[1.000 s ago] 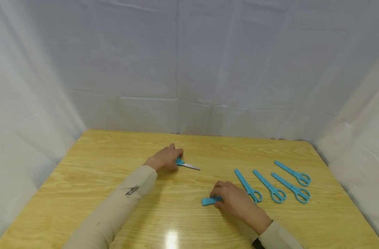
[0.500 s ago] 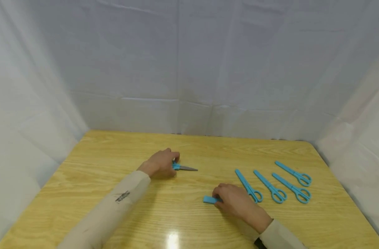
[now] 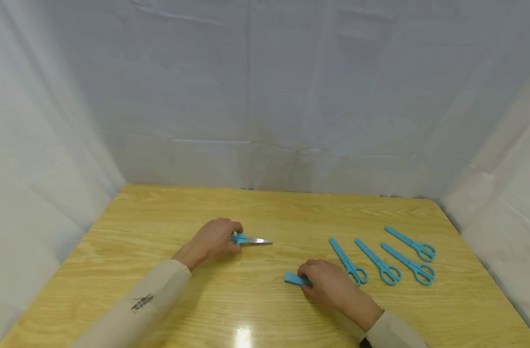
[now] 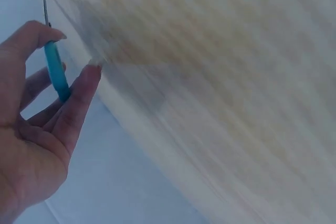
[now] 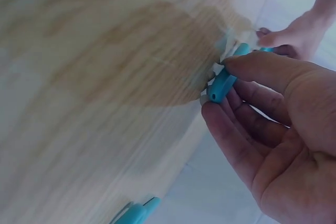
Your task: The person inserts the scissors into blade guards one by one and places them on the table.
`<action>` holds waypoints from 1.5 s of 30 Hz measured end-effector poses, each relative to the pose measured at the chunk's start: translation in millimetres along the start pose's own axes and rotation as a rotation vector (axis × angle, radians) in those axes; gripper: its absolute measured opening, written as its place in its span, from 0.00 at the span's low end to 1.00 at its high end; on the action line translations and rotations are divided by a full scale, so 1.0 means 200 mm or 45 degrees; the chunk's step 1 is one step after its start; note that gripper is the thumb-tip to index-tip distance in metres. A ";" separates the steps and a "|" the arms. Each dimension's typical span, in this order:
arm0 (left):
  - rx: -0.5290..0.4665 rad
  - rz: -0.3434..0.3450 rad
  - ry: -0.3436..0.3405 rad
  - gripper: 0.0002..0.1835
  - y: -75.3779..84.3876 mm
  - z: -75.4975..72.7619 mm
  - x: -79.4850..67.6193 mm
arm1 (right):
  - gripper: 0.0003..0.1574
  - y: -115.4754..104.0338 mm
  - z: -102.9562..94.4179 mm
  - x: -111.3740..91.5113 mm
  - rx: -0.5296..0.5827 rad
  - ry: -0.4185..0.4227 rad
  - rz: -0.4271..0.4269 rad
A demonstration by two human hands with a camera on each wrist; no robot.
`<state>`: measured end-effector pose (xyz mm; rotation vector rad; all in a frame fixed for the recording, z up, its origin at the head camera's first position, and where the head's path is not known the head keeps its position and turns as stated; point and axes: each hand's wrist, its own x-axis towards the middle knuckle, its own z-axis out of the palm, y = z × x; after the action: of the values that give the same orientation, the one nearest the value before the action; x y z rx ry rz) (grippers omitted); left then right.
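Note:
My left hand [image 3: 210,240] pinches a pair of scissors by its blue handle, left of the table's middle. The bare metal blades [image 3: 258,241] are closed together and point right. In the left wrist view the blue handle [image 4: 56,69] lies between thumb and fingers. Nearer the front, my right hand [image 3: 334,287] holds a blue blade sheath [image 3: 293,279] between thumb and fingertips. One end of the sheath sticks out to the left; the fingers cover the rest. The right wrist view shows the sheath [image 5: 223,85] pinched close over the table, with the left hand [image 5: 294,38] beyond it.
Several more blue scissors [image 3: 406,262] with covered blades lie side by side on the wooden table [image 3: 160,208], right of the right hand. The closest pair [image 3: 343,256] is just beside that hand. White cloth [image 3: 265,96] hangs behind and at both sides.
The left hand has moved left and toward the front with the scissors, whose blades have turned to point more level rightward. The right hand and sheath have barely shifted.

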<state>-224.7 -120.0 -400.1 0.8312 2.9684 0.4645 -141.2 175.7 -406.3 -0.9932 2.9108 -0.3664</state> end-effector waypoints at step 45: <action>-0.066 0.068 0.232 0.13 0.11 -0.08 -0.40 | 0.14 0.05 -0.11 -0.04 0.709 0.073 0.146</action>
<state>-147.4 -147.1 -382.2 0.9124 3.0879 0.6507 -143.5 191.6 -387.1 -0.7283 2.6407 -1.1282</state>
